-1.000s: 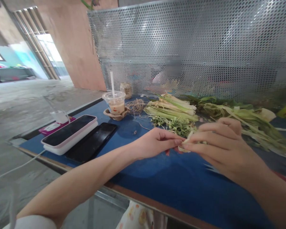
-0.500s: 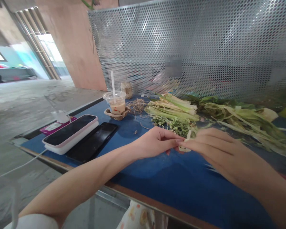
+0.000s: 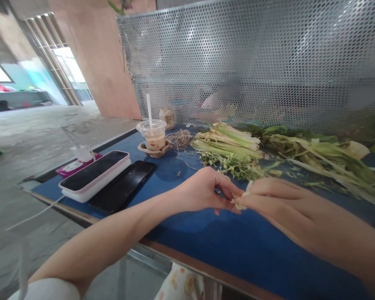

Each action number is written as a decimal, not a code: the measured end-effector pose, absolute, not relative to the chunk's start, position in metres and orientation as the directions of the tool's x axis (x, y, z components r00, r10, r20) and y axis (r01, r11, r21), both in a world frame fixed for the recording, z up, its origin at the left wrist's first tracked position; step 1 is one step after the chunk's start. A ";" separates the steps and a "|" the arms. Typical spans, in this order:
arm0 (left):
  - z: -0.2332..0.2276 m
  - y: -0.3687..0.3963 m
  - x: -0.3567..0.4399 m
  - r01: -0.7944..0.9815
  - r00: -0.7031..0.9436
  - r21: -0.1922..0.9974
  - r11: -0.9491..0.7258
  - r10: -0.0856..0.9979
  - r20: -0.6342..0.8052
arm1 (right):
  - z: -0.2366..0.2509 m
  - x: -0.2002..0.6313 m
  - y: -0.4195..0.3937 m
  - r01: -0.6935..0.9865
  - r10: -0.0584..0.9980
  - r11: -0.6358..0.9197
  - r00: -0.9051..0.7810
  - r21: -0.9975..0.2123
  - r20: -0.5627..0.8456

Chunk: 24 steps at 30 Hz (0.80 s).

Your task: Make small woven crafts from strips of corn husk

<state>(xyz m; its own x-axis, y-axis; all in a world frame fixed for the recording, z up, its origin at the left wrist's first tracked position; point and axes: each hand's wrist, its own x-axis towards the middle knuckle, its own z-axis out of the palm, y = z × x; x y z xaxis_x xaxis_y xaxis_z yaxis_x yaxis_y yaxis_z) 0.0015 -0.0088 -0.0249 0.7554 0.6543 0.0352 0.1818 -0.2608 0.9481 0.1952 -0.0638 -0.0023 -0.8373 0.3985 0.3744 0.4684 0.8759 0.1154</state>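
— So, what have you got between your hands just now?

— My left hand [image 3: 206, 189] and my right hand [image 3: 268, 200] meet above the blue-topped desk [image 3: 237, 250], both pinched shut on one small pale, cream-coloured strip of plant stalk [image 3: 241, 201]. My left thumb and fingers curl around one end; the right hand's fingers lie long and flat, closed over the other end. It hangs just above the desk, in front of me, not resting on it.

— How does it look?

— Whitish-yellow, thin, a bit frayed at the tip that pokes up between my fingers. Most of it is hidden by my fingers, so I cannot tell its full shape.

— And how would it handle?

— Light and soft, I judge; fibrous, so it likely splits along its length and tears if I tug hard. It may be a little moist and slippery. Best held close to the ends with the fingertips, gently, as I have it.

— What lies around?

— Beyond my hands sits a loose heap of small green leafy trimmings [image 3: 240, 166], and behind it a bundle of pale green stalks [image 3: 228, 141]. To the right, long green and yellow husk leaves [image 3: 325, 162]. On the left, a clear plastic cup with a straw [image 3: 152, 135] and two dark phones [image 3: 109, 177] side by side.
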 end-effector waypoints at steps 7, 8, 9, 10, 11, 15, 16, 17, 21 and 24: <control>-0.020 -0.012 0.002 0.171 0.793 0.943 -0.285 0.608 0.040 | -0.007 0.197 -0.065 0.511 0.443 0.857 -0.798 0.067 0.409; -0.020 -0.012 0.002 0.163 0.796 0.945 -0.285 0.604 0.045 | -0.008 0.198 -0.064 0.520 0.446 0.852 -0.784 0.064 0.431; -0.019 -0.011 0.002 0.151 0.797 0.948 -0.280 0.601 0.050 | -0.009 0.199 -0.062 0.534 0.454 0.844 -0.766 0.057 0.455; -0.019 -0.011 0.001 0.139 0.797 0.952 -0.274 0.601 0.057 | -0.010 0.199 -0.060 0.549 0.462 0.835 -0.746 0.049 0.480; -0.018 -0.010 0.001 0.125 0.794 0.956 -0.266 0.604 0.064 | -0.011 0.199 -0.059 0.569 0.467 0.821 -0.715 0.044 0.520; -0.015 -0.008 0.000 0.041 0.756 0.985 -0.167 0.650 0.078 | -0.012 0.198 -0.052 0.723 0.558 0.674 -0.363 -0.152 0.746; -0.014 -0.007 0.001 0.010 0.741 0.992 -0.129 0.666 0.079 | -0.012 0.197 -0.051 0.742 0.631 0.623 -0.290 -0.247 0.720; -0.014 -0.007 0.001 -0.026 0.728 0.996 -0.091 0.680 0.081 | -0.012 0.196 -0.050 0.746 0.721 0.573 -0.263 -0.339 0.641; -0.015 -0.007 0.002 -0.144 0.697 0.990 0.002 0.710 0.100 | -0.013 0.187 -0.052 0.723 0.912 0.409 -0.340 -0.556 0.228; -0.015 -0.006 0.002 -0.155 0.691 0.988 0.016 0.717 0.097 | -0.015 0.181 -0.053 0.666 0.936 0.340 -0.307 -0.664 0.172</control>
<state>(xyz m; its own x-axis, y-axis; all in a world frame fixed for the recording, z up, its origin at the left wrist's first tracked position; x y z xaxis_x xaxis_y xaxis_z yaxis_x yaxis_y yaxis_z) 0.0021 -0.0062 -0.0153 0.6906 0.7167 0.0967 -0.1550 0.0161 0.9878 0.1814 -0.0532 -0.0154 -0.3069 0.9361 0.1720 0.6658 0.3403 -0.6640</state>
